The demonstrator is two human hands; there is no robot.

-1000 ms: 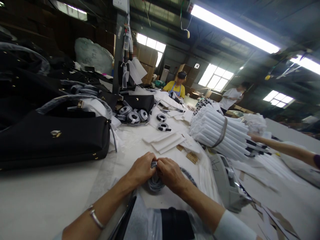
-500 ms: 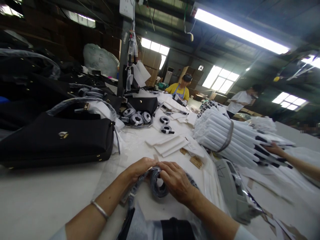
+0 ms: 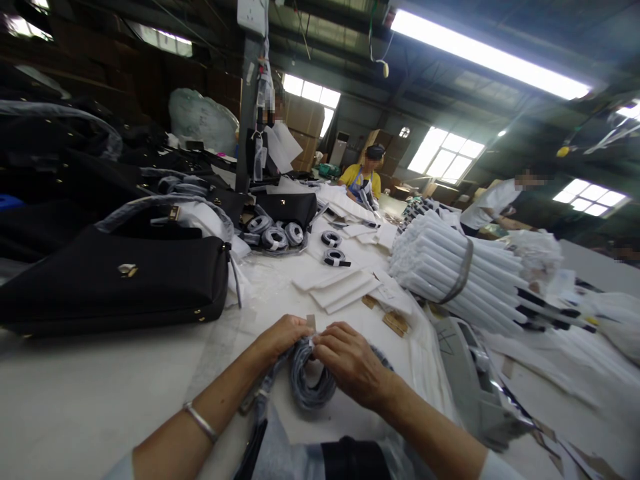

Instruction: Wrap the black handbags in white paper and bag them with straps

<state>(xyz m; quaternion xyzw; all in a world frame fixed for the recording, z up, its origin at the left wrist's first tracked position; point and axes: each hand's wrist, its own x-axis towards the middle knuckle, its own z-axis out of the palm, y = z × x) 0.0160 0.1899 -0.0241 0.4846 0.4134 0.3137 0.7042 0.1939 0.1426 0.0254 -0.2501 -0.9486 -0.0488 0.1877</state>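
A coiled strap [image 3: 306,392] in grey-looking plastic film lies between my hands above the white table. My left hand [image 3: 283,337] is closed at the coil's upper left edge, with a small tape-like strip [image 3: 311,322] sticking up by its fingertips. My right hand [image 3: 353,363] grips the coil from the right, its fingers bent over the top. From the coil a wrapped length runs down left toward a partly visible black bag [image 3: 355,460] at the bottom edge. The undersides of my fingers are hidden.
A black handbag [image 3: 120,287] stands on the left. Ahead lie rolled straps [image 3: 334,256] and white sheets [image 3: 340,290]. To the right are a bundle of white-wrapped strips [image 3: 440,257] and a grey tape dispenser [image 3: 465,380]. Two co-workers are further back.
The coil has shifted slightly left and its ring shows wider between my hands. The strip by my left fingers shows more. At the right, a co-worker's hand has left the white bundle.
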